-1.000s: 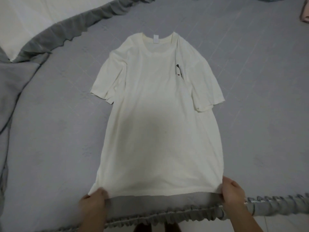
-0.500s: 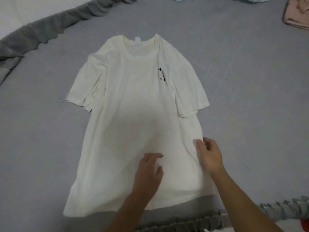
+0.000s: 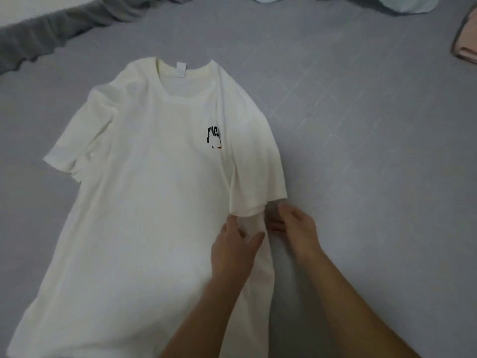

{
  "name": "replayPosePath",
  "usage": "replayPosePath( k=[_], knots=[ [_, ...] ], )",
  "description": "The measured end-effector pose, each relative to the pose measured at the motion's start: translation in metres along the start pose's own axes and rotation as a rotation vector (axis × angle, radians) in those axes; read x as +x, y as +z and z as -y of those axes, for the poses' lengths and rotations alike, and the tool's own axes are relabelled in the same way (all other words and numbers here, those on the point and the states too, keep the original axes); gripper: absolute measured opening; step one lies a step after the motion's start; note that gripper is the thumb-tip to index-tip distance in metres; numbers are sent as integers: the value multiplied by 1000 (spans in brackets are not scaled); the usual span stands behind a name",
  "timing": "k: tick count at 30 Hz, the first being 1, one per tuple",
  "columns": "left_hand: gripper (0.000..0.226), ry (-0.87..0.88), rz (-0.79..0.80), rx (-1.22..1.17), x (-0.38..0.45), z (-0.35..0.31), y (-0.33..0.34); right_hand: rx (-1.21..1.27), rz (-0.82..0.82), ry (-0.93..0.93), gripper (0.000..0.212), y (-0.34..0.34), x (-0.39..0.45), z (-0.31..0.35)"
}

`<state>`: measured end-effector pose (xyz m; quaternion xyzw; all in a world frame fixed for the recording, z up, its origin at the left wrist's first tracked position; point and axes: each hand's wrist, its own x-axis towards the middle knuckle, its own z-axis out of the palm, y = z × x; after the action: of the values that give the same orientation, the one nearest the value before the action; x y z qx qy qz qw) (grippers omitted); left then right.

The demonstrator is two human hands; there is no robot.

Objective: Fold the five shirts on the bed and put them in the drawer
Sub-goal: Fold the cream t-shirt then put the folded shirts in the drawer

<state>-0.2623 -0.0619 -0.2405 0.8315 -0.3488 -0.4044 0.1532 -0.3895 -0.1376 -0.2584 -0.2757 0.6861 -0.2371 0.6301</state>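
**Cream shirt spread flat on the bed, both hands at its right side seam**

At ten o'clock you have a dark grey ruffled bedding edge [image 3: 64,24] bunched along the top left corner, lying on the pale grey quilted bed cover [image 3: 374,151] that fills the view.

The cream short-sleeved cotton T-shirt [image 3: 144,202] lies face up across the centre, collar toward twelve o'clock, hem running out of view at six and seven o'clock. Its left sleeve points to nine o'clock. A white neck label [image 3: 181,70] shows inside the collar, and a small black chest print [image 3: 214,137] sits just right of centre, partly creased into a fold. The right sleeve is folded over the body, its cuff toward five o'clock.

Your left hand [image 3: 236,251] rests flat on the shirt just below that cuff, fingers straight and spread, thumb out toward the seam, holding nothing. Your right hand [image 3: 296,228] is just beside it at the shirt's right edge, fingers curled down at the fabric under the sleeve cuff; I cannot tell whether they pinch the cloth.

At one o'clock a light blue garment [image 3: 402,3] touches the top border. At two o'clock a folded pink garment [image 3: 467,45] lies at the right border, well apart from the shirt.
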Motion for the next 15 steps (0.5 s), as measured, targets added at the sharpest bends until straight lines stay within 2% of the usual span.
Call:
replayPosePath(
  k=[3, 5, 7, 10, 12, 14, 15],
  knots=[
    [55, -37, -5, 100, 5, -8, 6, -26, 90, 28, 28, 30, 37, 38],
    [35, -43, -27, 118, 7, -8, 6, -100, 17, -9, 29, 38, 50, 59],
    [13, -29, -67, 102, 11, -4, 1, -166, -128, -145, 19, 32, 57, 89],
    [19, -60, -122, 35, 14, 7, -6, -319, -322, -411, 19, 9, 73, 149],
    [23, -91, -91, 14, 14, 16, -6, -301, -396, -530, 18, -3, 81, 182],
    [25, -102, -42, 29, 12, 21, -3, -207, -391, -554, 4, -10, 90, 193],
    [27, -84, -46, 51, 11, 23, -1, -169, -389, -520, 10, -12, 94, 188]
  ],
)
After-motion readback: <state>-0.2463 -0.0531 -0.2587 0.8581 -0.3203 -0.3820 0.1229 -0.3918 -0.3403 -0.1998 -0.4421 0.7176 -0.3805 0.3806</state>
